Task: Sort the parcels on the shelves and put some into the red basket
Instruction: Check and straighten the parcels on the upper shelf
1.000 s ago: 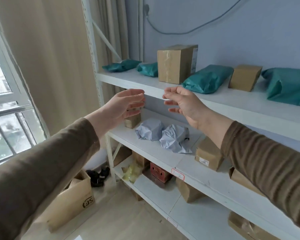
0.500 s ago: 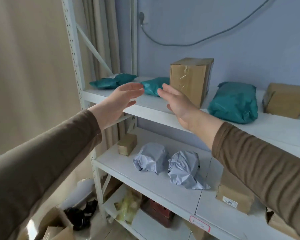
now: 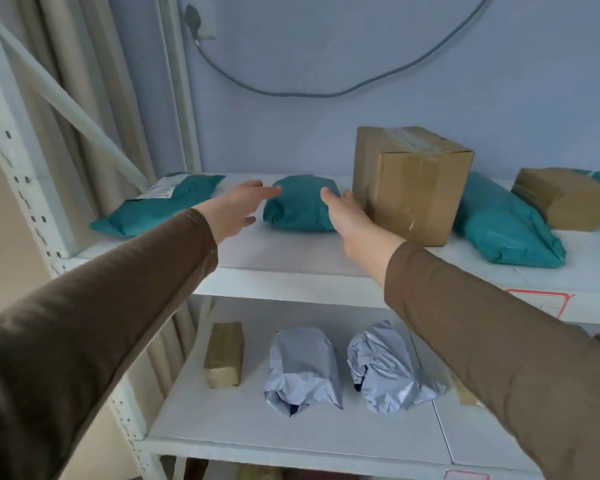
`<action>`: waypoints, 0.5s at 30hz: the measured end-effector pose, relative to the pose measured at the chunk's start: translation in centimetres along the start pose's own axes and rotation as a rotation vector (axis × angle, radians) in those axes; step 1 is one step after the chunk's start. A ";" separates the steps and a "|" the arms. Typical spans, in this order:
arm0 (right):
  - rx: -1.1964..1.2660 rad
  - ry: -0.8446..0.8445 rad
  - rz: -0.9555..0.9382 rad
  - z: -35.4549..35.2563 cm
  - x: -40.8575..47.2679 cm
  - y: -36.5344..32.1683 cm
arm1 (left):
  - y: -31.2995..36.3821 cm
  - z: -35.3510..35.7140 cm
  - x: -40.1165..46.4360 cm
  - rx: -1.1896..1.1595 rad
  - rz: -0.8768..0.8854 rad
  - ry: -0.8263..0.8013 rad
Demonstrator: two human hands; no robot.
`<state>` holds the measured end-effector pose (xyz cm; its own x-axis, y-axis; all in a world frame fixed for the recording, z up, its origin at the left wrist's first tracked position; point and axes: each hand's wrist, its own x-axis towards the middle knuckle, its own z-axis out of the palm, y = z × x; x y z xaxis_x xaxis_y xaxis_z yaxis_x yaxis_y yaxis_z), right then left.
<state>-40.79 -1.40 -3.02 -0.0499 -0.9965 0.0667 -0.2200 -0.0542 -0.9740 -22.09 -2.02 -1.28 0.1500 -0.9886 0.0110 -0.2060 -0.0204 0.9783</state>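
A small teal plastic parcel (image 3: 300, 206) lies on the upper white shelf (image 3: 291, 261). My left hand (image 3: 238, 209) is open at its left side, fingertips touching or almost touching it. At the parcel's right side is my right hand (image 3: 347, 216), also open, between the parcel and a tall taped cardboard box (image 3: 413, 181). Neither hand grips anything. A flat teal parcel (image 3: 160, 206) lies further left. The red basket is not in view.
A big teal parcel (image 3: 506, 230) and a flat cardboard box (image 3: 565, 197) lie to the right. The lower shelf (image 3: 243, 424) holds a small brown box (image 3: 224, 355) and two grey plastic parcels (image 3: 303, 368) (image 3: 385, 368). Curtain and shelf post stand at left.
Both hands have risen from below shelf level and reached forward onto the upper shelf, ending on either side of the small teal parcel. The view has moved closer and up.
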 end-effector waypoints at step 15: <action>0.117 0.112 -0.132 2.1 -4.4 1.9 | -3.0 -0.4 -2.5 -0.460 -0.046 -0.121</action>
<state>-38.92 2.75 -5.62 -0.1375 -0.9673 0.2129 -0.1177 -0.1975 -0.9732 -21.51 0.61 -4.15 0.0297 -0.9991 -0.0316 0.2519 -0.0231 0.9675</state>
